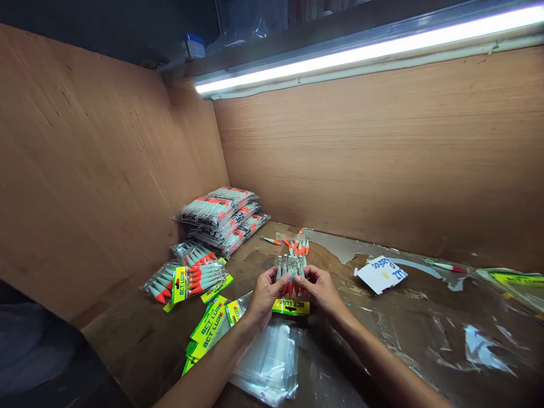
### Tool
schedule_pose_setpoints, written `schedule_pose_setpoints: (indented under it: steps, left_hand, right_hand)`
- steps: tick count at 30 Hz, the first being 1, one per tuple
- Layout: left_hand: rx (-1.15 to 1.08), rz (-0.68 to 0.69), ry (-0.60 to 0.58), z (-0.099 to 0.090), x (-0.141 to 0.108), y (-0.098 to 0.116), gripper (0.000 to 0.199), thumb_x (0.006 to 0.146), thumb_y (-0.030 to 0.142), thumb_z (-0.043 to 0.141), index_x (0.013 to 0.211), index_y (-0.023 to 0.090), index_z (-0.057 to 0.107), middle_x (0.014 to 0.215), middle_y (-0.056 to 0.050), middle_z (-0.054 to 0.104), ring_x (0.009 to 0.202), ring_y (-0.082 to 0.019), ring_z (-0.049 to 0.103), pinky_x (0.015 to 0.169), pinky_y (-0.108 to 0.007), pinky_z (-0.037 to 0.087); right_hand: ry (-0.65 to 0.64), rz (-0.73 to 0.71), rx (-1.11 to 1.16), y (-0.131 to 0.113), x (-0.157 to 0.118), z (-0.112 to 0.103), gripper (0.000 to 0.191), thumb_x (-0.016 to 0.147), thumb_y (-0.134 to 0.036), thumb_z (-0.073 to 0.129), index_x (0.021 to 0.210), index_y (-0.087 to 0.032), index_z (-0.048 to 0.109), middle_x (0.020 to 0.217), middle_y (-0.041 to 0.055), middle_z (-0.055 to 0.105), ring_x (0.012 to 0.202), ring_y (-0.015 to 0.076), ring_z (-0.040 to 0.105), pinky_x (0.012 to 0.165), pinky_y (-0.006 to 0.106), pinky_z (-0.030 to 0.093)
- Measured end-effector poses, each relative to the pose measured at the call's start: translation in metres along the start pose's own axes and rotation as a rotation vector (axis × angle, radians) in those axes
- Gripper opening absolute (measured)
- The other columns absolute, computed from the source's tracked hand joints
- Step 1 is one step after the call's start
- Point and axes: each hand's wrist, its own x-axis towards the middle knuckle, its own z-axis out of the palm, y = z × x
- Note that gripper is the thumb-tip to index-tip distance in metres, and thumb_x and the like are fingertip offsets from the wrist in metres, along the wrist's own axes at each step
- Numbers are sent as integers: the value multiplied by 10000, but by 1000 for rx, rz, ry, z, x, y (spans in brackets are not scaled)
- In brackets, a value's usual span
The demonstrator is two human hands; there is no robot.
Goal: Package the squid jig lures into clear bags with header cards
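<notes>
Slim white lures with orange-red tips (291, 271) stand in a tight row between the two hands, just above the brown bench (140, 347). Their red tips point down to the person and their metal ends point away. The left hand (267, 292) pinches one side of the row with its thumb and fingers, and the right hand (319, 286) pinches the other side. The hands are close together.

Just below the red tips is a yellow and green paper card with dark letters (291, 306). I cannot tell if the lures are inside a bag. Near the left arm lie flat, see-through plastic bags (272, 362) and a messy pile of bright yellow and green bag tops (208, 326).

Behind the hands is a small heap of loose white and orange lures (300, 245), with one loose lure (271, 241) to its left. Further left are filled see-through bags of lures (187, 277). Behind those bags is a tall pile of clear packs (216, 214). On the right lies a white paper card with blue writing (381, 274).
</notes>
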Motion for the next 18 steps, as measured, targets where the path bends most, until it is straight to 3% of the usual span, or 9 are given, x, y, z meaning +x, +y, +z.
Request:
schedule_pose_setpoints:
  steps: [8,11,15,18]
  left_hand:
    - [-51,-65,52,-2,1,-3,445,701,375,844,1020,104,692,935,-111,746,721,-179,703,715,-277,544]
    - [-29,-97,13,-4,2,-5,493,685,399,851,1050,106,695,957,-118,746,742,-192,708,722,-281,542]
    - [71,-112,-35,-2,0,-6,520,669,425,854,1049,99,711,918,-115,750,718,-205,701,692,-288,536]
    - [139,-84,-105,-1,-1,-4,475,709,414,827,1054,107,716,943,-107,747,761,-206,697,726,-291,533]
  right_hand:
    - [-40,0,58,5,0,4,293,720,-403,723,843,-141,685,770,34,687,668,165,591,630,271,463]
    - [-53,54,39,4,3,0,370,690,-435,754,900,-137,693,842,61,714,679,180,610,623,285,474]
    - [36,0,2,-12,8,-15,524,722,-491,752,1126,-167,667,1049,98,717,871,224,649,736,319,505]
    - [-4,-66,-8,-26,11,-28,429,748,-472,748,1044,-163,712,991,89,725,886,215,642,813,332,489]
